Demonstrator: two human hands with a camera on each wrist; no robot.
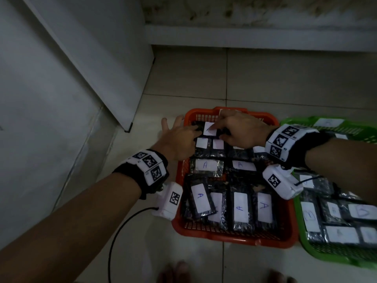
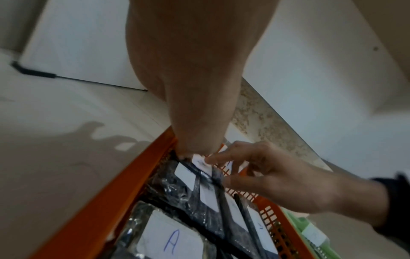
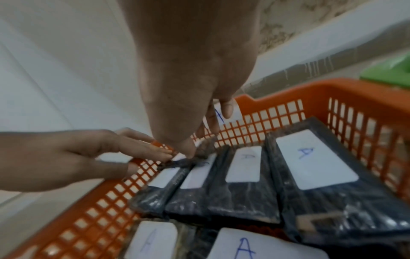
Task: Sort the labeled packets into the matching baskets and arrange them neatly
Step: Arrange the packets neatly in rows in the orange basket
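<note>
At the far left corner of the orange basket [image 1: 234, 240]: both hands meet on one dark packet [image 1: 210, 129] with a white label.
Left hand [image 1: 179, 139]: fingers mostly straight, fingertips touching the packet's left edge.
Right hand [image 1: 240, 129]: fingers curled, pinching the packet's top.
Orange basket: on the floor, holding rows of packets marked A.
Green basket [image 1: 334, 256]: just beside it on the right, holding more labelled packets.

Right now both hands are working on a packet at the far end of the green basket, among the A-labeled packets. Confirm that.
Wrong basket: the left hand and right hand work on that packet in the orange basket, as the head view shows. The rest stands.
</note>
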